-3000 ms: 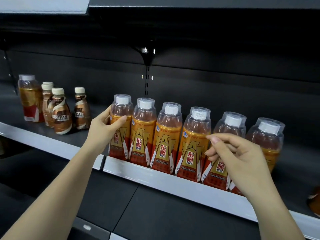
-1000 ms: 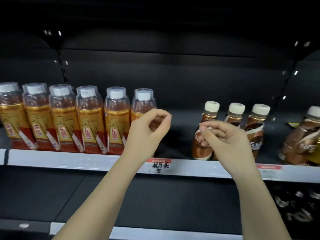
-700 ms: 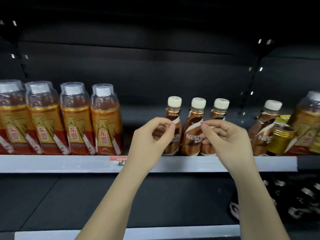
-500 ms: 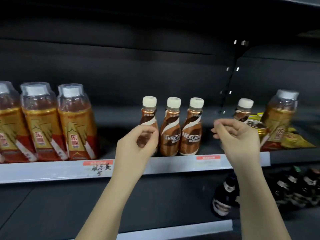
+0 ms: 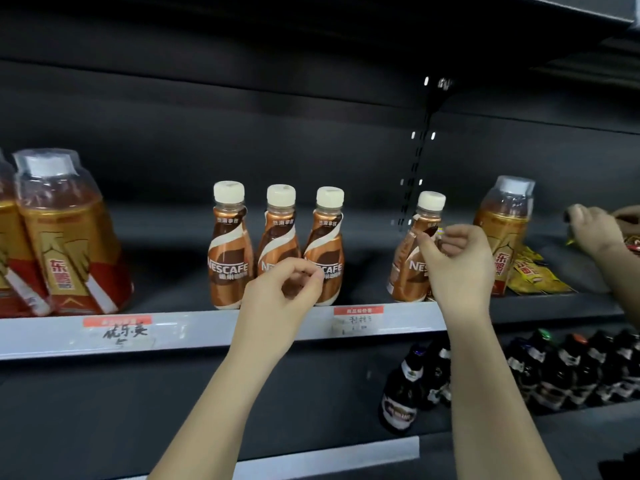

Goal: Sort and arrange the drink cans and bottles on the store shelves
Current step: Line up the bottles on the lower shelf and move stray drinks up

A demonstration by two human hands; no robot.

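Observation:
Three brown Nescafe bottles [image 5: 229, 251] with cream caps stand in a row on the middle shelf [image 5: 194, 336]. A fourth Nescafe bottle [image 5: 408, 271] stands apart to their right. My left hand [image 5: 281, 294] hovers in front of the row, its thumb and forefinger touching, and holds nothing. My right hand [image 5: 458, 268] has curled fingers in front of the fourth bottle and hides its right side; I see no grip on it. Gold-labelled drink bottles [image 5: 69, 244] stand at the far left, and one more gold bottle [image 5: 502, 233] at the right.
Another person's hand [image 5: 593, 232] reaches over yellow packets [image 5: 535, 273] at the far right of the shelf. Dark bottles [image 5: 401, 400] stand on the lower shelf, right of centre. The shelf rail carries red-topped price tags [image 5: 358, 315]. A black upright [image 5: 420, 150] divides the back panel.
The view has swung right along the shelf, from the gold bottles to the Nescafe bottles. Both hands moved right with curled fingers, the right one arriving at the fourth bottle. Another person's hand has appeared.

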